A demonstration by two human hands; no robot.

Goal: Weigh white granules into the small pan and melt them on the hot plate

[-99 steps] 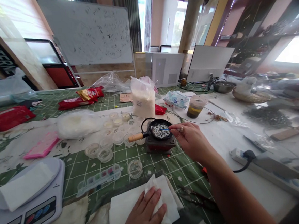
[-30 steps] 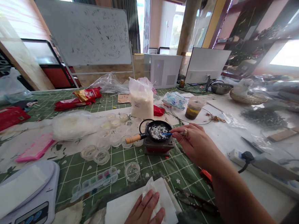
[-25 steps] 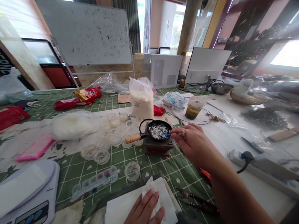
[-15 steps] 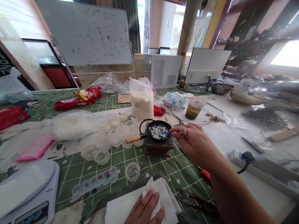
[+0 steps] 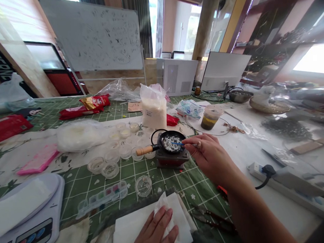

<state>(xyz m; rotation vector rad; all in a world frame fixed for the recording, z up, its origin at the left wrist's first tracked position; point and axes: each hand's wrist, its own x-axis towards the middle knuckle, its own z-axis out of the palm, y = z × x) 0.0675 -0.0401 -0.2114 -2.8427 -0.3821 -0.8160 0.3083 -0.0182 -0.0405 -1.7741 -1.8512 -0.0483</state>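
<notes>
The right hand reaches forward over the table and pinches a thin stick between thumb and first fingers, closed firmly on its rear end. The blue tip of the stick lies inside the small black pan, among the white flakes there, so the hand itself is outside the rim. I think this grip at the far end holds the fingers away from the heat. The pan stands on a small dark red stove in the middle of the green mat. Its wooden handle points to the left, away from the working hand, where it does not block the stick.

The left hand lies open and flat, fingers a little spread, on a pile of white napkins at the near edge. It grips nothing; it only presses the paper down. The two hands are well apart.

To the left of the stove and behind it stand many small clear cups, near enough to the pan for an easy reach. A strip of small paint pots lies in front of them, and a kitchen scale sits at the near left. Behind the pan stands a bag of white grains. On the right lies a white power strip with a black plug in it; whether its cord goes to the stove I cannot tell.
</notes>
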